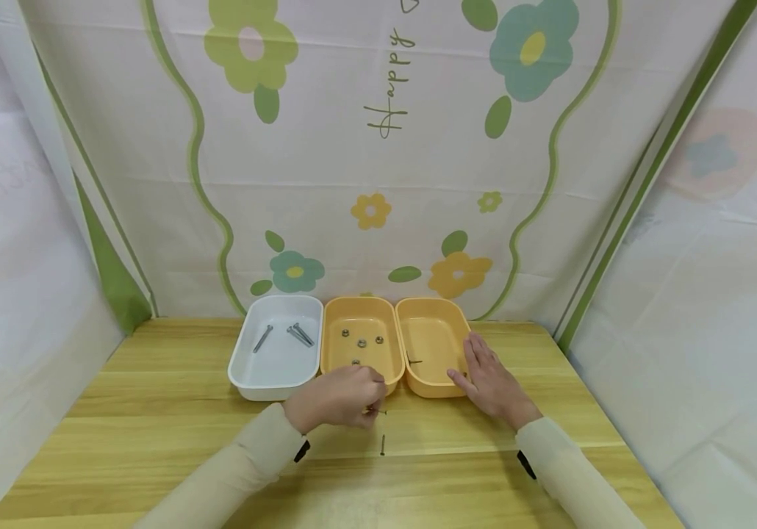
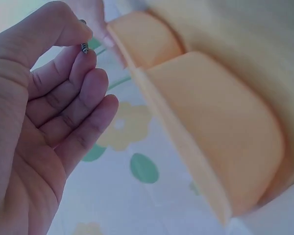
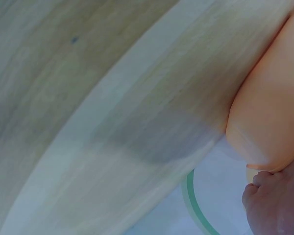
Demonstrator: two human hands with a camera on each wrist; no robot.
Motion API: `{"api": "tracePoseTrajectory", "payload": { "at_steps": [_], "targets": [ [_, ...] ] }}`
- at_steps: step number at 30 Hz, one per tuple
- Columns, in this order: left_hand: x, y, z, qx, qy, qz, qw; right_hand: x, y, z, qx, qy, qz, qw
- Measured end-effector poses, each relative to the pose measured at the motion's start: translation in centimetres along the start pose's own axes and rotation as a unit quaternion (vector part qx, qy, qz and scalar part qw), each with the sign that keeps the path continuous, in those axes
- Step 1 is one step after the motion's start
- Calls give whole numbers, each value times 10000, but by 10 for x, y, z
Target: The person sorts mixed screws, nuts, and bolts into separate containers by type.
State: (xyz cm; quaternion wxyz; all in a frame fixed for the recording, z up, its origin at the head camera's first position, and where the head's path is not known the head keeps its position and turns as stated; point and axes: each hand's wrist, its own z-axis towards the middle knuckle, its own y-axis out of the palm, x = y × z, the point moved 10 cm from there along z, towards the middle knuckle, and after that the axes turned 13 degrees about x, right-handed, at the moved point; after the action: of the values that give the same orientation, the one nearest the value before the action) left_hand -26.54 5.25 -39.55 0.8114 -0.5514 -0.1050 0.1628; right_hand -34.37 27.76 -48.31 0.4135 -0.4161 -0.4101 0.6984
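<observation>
My left hand (image 1: 345,397) pinches a small screw (image 2: 85,48) between thumb and forefinger, its threaded tip showing; the other fingers are loosely bent. It is just in front of the middle yellow tray (image 1: 332,353), which holds several nuts (image 1: 361,343). Another screw (image 1: 382,445) lies on the table below the hand. My right hand (image 1: 494,382) rests against the right side of the right yellow tray (image 1: 434,330), fingers fairly straight along the rim and thumb over the front corner. One screw (image 1: 414,361) lies at the left of that tray.
At the left of the row stands a white tray (image 1: 275,375) with several long bolts (image 1: 262,339). The three trays stand side by side on the wooden table (image 1: 153,426), against a flower-printed cloth (image 1: 325,162). Cloth also hangs at both sides.
</observation>
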Motion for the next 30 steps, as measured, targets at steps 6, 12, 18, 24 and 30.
{"api": "tracePoseTrajectory", "payload": {
  "at_steps": [6,12,18,24,30],
  "targets": [
    [-3,-14,20,343,132,277,9989,-2,-3,-1,99,-45,-22,9999],
    [-9,-20,42,574,120,523,9969,-1,-2,-2,28,43,-13,10000],
    [-19,-21,63,833,50,561,9949,0,-1,0,105,21,-60,9999],
    [-39,-10,78,1085,-413,169,9931,0,-1,1,135,-19,-82,9999],
    [-51,9,85,1274,-672,233,9893,1,-1,1,107,-9,-113,9999]
  ]
}}
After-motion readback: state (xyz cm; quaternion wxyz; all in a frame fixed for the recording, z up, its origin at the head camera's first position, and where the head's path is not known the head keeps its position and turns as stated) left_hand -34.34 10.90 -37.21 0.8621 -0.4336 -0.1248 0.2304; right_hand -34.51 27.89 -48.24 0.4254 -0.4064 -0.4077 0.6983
